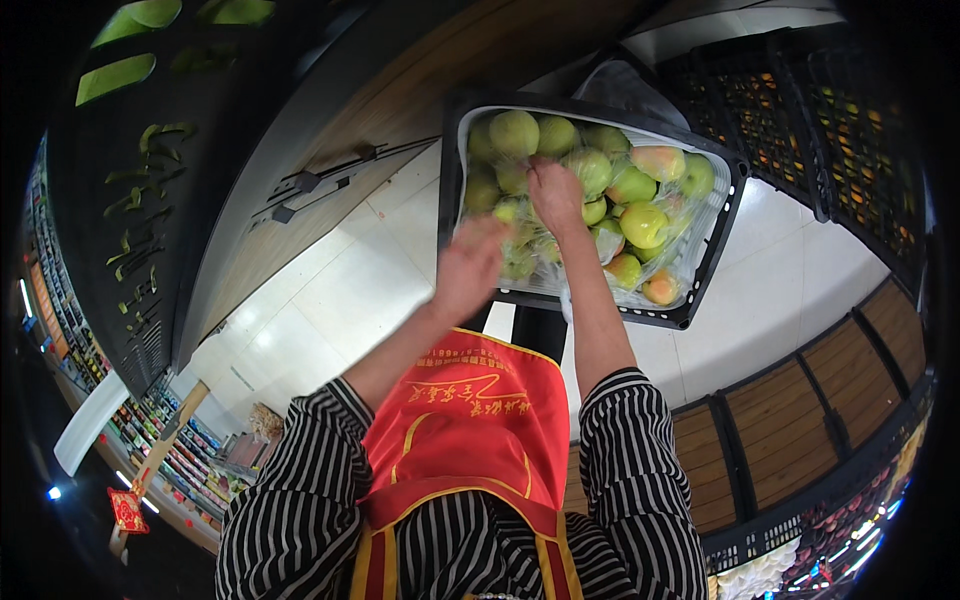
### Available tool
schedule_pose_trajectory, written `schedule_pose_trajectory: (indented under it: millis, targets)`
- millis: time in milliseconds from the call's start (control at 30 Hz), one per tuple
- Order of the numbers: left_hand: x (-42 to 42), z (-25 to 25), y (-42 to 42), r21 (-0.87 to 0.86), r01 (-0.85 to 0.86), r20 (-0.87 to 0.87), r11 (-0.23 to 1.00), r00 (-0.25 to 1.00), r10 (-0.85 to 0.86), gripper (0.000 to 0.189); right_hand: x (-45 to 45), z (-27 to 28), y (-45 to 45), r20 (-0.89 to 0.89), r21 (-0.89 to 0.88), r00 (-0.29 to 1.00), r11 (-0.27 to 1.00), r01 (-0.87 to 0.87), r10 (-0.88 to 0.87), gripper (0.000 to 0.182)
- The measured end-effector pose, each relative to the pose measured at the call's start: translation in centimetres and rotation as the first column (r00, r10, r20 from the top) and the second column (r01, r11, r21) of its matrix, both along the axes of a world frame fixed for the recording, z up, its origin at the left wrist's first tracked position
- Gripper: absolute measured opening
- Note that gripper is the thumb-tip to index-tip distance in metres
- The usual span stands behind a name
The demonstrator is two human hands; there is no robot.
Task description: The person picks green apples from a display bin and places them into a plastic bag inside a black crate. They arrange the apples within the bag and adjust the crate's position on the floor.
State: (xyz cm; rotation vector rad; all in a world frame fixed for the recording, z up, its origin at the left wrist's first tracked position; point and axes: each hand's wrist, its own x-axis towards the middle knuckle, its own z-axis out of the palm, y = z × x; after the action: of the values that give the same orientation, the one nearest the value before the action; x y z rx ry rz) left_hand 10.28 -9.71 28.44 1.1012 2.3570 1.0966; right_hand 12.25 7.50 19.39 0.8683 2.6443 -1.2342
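Note:
A black plastic crate [716,247] with a pale liner holds many green fruits [643,225], perhaps pears or apples, some with a red blush. Clear plastic film [686,217] lies over part of them. My right hand [556,193] reaches over the crate with its fingers curled at the film above the fruit; whether it grips the film is unclear. My left hand [474,262], blurred, is over the crate's near left side, close to the film. Its fingers look extended, and I cannot see anything held in it.
Tile floor [322,307] shows around the crate. Stacked black crates [832,142] with orange items stand at the upper right. A display stand with wooden panels [780,412] is at the lower right. At the left rises a dark panel [112,225], with stocked store shelves [187,450] beyond.

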Motion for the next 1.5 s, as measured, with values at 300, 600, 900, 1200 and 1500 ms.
schedule_pose_trajectory:
  millis: [300, 600, 900, 1200, 1500]
  targets:
    - [-10.0, -8.3, 4.2, -0.246, 0.262, 0.034, 0.933, 0.964, -0.262, 0.041, 2.6, 5.5, -2.4, -0.057, 0.033, 0.987, 0.989, -0.146, 0.148, 0.022]
    - [-8.3, -5.7, 8.9, -0.243, 0.178, -0.183, 0.954, 0.957, -0.225, 0.034, 5.7, 8.3, -4.9, -0.023, 0.104, 0.997, 0.992, -0.067, 0.069, 0.017]
    - [-4.4, -4.8, 12.0, -0.389, 0.311, 0.180, 0.867, 0.949, -0.260, 0.043, 6.2, 7.9, -4.1, -0.076, 0.182, 0.993, 0.980, -0.075, 0.091, 0.025]
    - [-3.2, -7.4, 13.5, -0.534, 0.188, -0.007, 0.824, 0.974, -0.227, 0.027, 7.4, 6.7, -3.9, -0.141, 0.107, 0.989, 0.994, -0.032, 0.047, 0.030]
    - [-2.6, -9.2, 12.6, -0.347, 0.098, -0.149, 0.933, 0.976, -0.157, 0.012, 9.6, 6.3, -3.8, -0.247, -0.027, 0.956, 0.988, 0.154, -0.155, 0.025]
